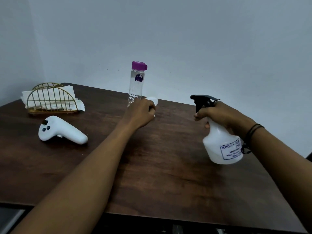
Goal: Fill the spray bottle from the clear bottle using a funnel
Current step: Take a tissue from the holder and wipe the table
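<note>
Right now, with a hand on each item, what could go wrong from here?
1. The left hand closes on a white object, likely the funnel, right beside the tall clear bottle; lifting carelessly could topple it.
2. The right hand holds the spray bottle tilted, by its neck; the grip might slip.
3. The black spray head and the purple cap are still on, so pouring cannot start.
</note>
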`<state>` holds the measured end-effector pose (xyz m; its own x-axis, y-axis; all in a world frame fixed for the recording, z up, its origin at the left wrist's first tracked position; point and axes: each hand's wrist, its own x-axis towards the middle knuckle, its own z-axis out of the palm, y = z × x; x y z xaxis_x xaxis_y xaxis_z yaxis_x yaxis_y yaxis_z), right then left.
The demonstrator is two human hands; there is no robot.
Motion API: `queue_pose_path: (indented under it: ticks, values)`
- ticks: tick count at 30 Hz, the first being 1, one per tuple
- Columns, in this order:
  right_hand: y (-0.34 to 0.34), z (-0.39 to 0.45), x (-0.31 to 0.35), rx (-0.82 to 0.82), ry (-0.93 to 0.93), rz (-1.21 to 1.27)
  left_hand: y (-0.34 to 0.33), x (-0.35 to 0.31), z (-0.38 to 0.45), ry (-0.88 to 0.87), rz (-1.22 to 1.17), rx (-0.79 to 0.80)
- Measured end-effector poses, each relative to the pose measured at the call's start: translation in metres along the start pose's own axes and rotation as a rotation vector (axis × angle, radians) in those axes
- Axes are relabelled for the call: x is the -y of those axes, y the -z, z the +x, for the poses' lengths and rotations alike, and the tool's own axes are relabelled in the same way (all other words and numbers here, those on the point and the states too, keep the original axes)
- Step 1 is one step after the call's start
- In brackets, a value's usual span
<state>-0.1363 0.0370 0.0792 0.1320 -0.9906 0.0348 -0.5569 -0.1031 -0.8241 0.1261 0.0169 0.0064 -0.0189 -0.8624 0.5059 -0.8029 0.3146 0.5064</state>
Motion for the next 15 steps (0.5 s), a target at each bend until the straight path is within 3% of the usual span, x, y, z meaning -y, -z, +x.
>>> queue_pose_path:
  ticks: [3,7,15]
  values:
    - [-0.005,0.007,-0.009,-0.155,0.097,0.151,-0.003,0.001,0.001,-0.009,-0.002,-0.007]
    - [-0.016,0.020,-0.022,-0.389,0.082,0.321,-0.008,0.004,0.002,-0.013,-0.014,-0.018]
    - [-0.029,0.053,-0.024,-0.618,0.079,0.538,-0.018,0.010,0.005,-0.037,-0.027,-0.056]
